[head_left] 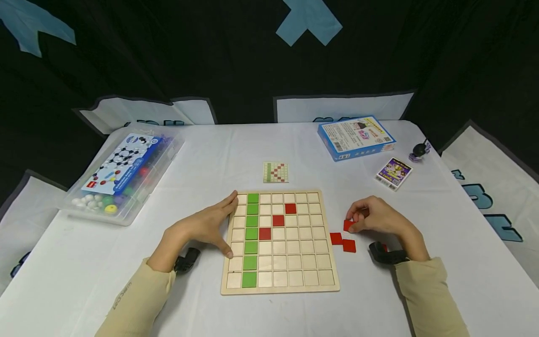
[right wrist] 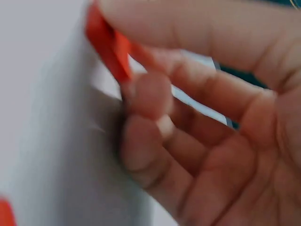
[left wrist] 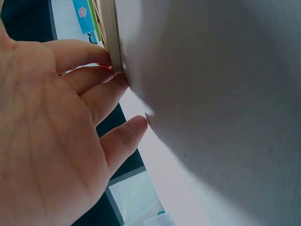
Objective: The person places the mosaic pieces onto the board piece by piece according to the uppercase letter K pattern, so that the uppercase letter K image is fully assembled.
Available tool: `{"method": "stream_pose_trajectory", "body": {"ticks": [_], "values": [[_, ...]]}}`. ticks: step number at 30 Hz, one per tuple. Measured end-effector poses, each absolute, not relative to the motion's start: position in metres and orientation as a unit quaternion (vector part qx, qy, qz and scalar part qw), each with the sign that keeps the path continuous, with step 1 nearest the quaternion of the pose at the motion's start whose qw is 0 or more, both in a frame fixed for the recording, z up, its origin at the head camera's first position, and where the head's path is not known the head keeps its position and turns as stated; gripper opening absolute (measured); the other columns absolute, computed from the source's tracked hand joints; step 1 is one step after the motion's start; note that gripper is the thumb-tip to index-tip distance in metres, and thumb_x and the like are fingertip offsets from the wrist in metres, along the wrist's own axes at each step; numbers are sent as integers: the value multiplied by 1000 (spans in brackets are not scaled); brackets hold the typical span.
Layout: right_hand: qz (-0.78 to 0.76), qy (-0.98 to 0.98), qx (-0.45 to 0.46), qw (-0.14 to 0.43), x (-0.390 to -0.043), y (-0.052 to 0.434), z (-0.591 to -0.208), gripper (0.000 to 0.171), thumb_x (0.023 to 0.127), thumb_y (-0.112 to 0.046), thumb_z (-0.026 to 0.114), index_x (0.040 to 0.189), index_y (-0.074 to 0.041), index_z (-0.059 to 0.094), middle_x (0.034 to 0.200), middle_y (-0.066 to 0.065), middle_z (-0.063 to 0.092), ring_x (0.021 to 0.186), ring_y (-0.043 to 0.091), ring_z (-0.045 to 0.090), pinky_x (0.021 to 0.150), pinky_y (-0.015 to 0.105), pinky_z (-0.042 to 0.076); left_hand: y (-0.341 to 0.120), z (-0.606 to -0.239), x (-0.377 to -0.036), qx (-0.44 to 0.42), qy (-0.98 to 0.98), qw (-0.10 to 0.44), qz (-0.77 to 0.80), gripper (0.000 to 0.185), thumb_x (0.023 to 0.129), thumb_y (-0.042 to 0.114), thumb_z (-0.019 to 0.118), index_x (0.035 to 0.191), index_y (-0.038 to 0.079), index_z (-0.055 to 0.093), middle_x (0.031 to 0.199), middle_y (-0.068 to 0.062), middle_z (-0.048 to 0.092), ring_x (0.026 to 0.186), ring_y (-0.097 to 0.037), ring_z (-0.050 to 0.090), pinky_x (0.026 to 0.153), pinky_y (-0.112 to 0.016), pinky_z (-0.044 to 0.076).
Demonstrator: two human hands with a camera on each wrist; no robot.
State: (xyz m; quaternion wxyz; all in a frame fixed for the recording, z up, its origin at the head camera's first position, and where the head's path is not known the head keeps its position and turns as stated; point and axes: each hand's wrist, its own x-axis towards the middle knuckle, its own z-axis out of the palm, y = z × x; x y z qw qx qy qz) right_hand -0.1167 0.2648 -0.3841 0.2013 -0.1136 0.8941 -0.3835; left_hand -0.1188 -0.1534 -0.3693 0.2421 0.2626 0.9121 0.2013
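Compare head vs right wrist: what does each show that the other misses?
Head only: the wooden grid board with a green column and three red tiles on a diagonal, the left hand laid along its left edge, two loose red tiles on the cloth, the pattern card, the blue box and the plastic case.

Right wrist only: a close look at the pinch, with fingers curled against the tile's edge.

Both: the right hand pinching a red tile over the white tablecloth.

Around the desk's edges
We see a plastic box (head_left: 122, 173) of beads at left, a blue box (head_left: 355, 137) and card pack (head_left: 394, 173) at right, a pattern card (head_left: 275, 172) between.
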Motion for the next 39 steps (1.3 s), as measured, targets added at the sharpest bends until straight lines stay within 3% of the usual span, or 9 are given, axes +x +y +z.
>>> {"method": "stream_pose_trajectory", "body": {"ticks": [5, 10, 16, 25, 32, 39], "values": [[-347, 928, -81, 106, -118, 270, -386, 17, 77, -8, 76, 91, 0, 71, 74, 5, 58, 70, 16, 50, 59, 21, 42, -153, -369, -118, 263, 910, 244, 206, 135, 56, 44, 91, 152, -5, 9, 161, -19, -4, 147, -40, 10, 115, -55, 24], [-332, 939, -66, 56, -120, 273, -388, 19, 79, -5, 72, 96, 3, 70, 78, 11, 64, 71, 19, 53, 59, 21, 44, -153, -369, -119, 259, 910, 247, 208, 135, 56, 43, 91, 152, -5, 9, 162, -18, -4, 147, -39, 10, 115, -55, 24], [-322, 944, -38, 58, -120, 274, -387, 27, 82, -6, 69, 105, 8, 68, 86, 16, 64, 75, 22, 53, 60, 24, 45, -154, -370, -119, 259, 912, 244, 204, 135, 56, 43, 91, 152, -5, 9, 162, -18, -3, 147, -39, 11, 115, -55, 24], [-341, 937, -57, 52, -121, 272, -390, 23, 79, -2, 71, 100, 2, 64, 83, 12, 60, 78, 22, 51, 63, 22, 44, -154, -371, -119, 261, 909, 247, 211, 136, 56, 43, 91, 152, -5, 8, 161, -19, -4, 148, -39, 9, 116, -54, 23], [-349, 934, -64, 47, -120, 272, -392, 21, 80, -1, 71, 101, -1, 66, 86, 14, 65, 75, 22, 52, 62, 22, 46, -154, -372, -120, 261, 911, 244, 207, 137, 55, 45, 91, 152, -4, 8, 162, -18, -4, 148, -39, 10, 116, -55, 23], [-372, 923, -83, 46, -122, 272, -395, 28, 87, -7, 67, 114, -1, 71, 114, 22, 68, 92, 25, 60, 76, 20, 48, -154, -371, -119, 264, 910, 244, 207, 136, 56, 44, 91, 152, -5, 8, 161, -19, -4, 147, -40, 10, 116, -55, 23]]}}
